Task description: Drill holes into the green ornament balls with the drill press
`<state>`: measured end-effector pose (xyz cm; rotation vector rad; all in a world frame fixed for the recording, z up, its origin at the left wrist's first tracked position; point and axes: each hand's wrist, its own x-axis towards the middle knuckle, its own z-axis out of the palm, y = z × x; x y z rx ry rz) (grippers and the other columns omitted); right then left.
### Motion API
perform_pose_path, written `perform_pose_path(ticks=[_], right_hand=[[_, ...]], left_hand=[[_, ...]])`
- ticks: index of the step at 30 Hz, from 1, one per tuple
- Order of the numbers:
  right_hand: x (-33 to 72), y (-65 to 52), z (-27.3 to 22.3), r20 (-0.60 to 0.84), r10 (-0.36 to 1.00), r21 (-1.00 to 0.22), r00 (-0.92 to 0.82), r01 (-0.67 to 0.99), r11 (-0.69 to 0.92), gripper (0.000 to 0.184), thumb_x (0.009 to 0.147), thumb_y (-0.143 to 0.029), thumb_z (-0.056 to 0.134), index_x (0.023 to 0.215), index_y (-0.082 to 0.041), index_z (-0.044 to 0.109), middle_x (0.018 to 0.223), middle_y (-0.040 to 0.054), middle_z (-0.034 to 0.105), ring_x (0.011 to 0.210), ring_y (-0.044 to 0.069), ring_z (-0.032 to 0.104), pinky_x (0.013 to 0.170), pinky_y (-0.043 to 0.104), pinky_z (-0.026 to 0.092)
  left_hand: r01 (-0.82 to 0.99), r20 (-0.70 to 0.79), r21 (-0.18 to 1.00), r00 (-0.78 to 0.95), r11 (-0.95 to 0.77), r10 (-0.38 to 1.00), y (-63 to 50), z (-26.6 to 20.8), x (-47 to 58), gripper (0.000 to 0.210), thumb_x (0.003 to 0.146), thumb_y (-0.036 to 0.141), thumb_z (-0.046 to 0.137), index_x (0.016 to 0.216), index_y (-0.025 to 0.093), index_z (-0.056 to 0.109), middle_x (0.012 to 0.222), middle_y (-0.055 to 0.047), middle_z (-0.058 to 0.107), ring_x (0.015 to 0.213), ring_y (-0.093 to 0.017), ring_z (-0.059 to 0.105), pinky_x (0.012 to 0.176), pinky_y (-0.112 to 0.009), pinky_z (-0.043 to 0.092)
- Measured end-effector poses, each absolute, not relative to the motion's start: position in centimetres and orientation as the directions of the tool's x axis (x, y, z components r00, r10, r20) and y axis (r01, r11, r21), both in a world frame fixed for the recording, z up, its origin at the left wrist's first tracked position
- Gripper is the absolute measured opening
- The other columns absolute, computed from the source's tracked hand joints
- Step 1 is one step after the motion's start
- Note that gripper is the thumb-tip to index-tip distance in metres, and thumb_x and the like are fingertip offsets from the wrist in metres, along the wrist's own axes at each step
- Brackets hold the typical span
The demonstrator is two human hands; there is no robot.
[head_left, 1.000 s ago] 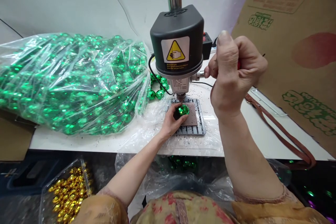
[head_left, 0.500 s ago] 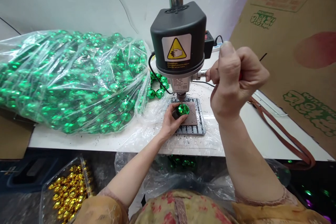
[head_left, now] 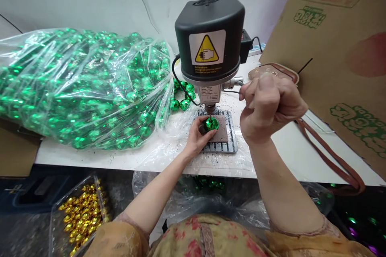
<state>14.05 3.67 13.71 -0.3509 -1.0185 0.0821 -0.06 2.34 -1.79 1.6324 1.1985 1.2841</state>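
Observation:
A shiny green faceted ball (head_left: 214,124) stands under the bit of a small drill press (head_left: 184,32). My left hand (head_left: 195,139) grips it from the left, thumb in front and fingers behind. Against the ball's left side, inside that grip, is a dark piece I cannot make out fully. The bit meets the top of the ball. Right of the motor head, my right hand (head_left: 269,104) is closed round the press's feed lever (head_left: 238,82); most of the lever is hidden by the fingers. Below the ball lie a brown pad (head_left: 222,133) and the slotted metal base (head_left: 233,144).
A clear bag (head_left: 90,92) of green balls fills the table's left side, with loose green balls (head_left: 184,104) beside it. A cardboard box (head_left: 331,48) and a brown-strapped bag (head_left: 340,164) are at the right. Golden balls (head_left: 83,213) fill a clear bin below. Dark shavings dot the table.
My right hand has come down with the lever. The bit now reaches lower on the green ball, which my left hand still holds in place. The view has shifted slightly.

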Motion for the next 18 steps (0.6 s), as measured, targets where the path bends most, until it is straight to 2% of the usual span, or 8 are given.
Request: perform_pose_path(ticks=[9,14,18], right_hand=[[14.0,3.6,12.8,0.815,0.198,-0.307,0.545,0.116,0.945,0.053,0.091,-0.024,0.059,0.057,-0.019,0.019,0.050,-0.0067,0.022,0.043,0.003,0.024,0.045,0.027,0.030],[13.9,3.5,12.4,0.807,0.217,-0.337,0.550,0.127,0.933,0.053,0.089,-0.024,0.059,0.057,-0.019,0.018,0.050,-0.0057,0.023,0.045,0.004,0.024,0.047,0.028,0.032],[13.9,3.7,12.0,0.813,0.174,-0.287,0.556,0.123,0.950,0.052,0.088,-0.019,0.059,0.057,-0.018,0.018,0.050,-0.0057,0.024,0.045,0.004,0.024,0.046,0.028,0.034]], left_hand=[[0.205,0.305,0.927,0.075,-0.314,0.949,2.4,-1.8,-0.1,0.050,0.081,0.042,0.083,0.120,0.022,0.060,0.120,-0.009,0.065,0.113,-0.026,0.063,0.102,-0.043,0.049],[0.199,0.300,0.931,0.065,-0.307,0.952,2.3,-1.7,0.0,0.049,0.080,0.041,0.084,0.119,0.023,0.061,0.120,-0.009,0.066,0.115,-0.027,0.063,0.104,-0.043,0.049],[0.207,0.309,0.927,0.054,-0.314,0.949,2.3,-1.7,0.0,0.048,0.079,0.040,0.085,0.117,0.023,0.062,0.117,-0.009,0.067,0.113,-0.026,0.063,0.103,-0.043,0.050]])
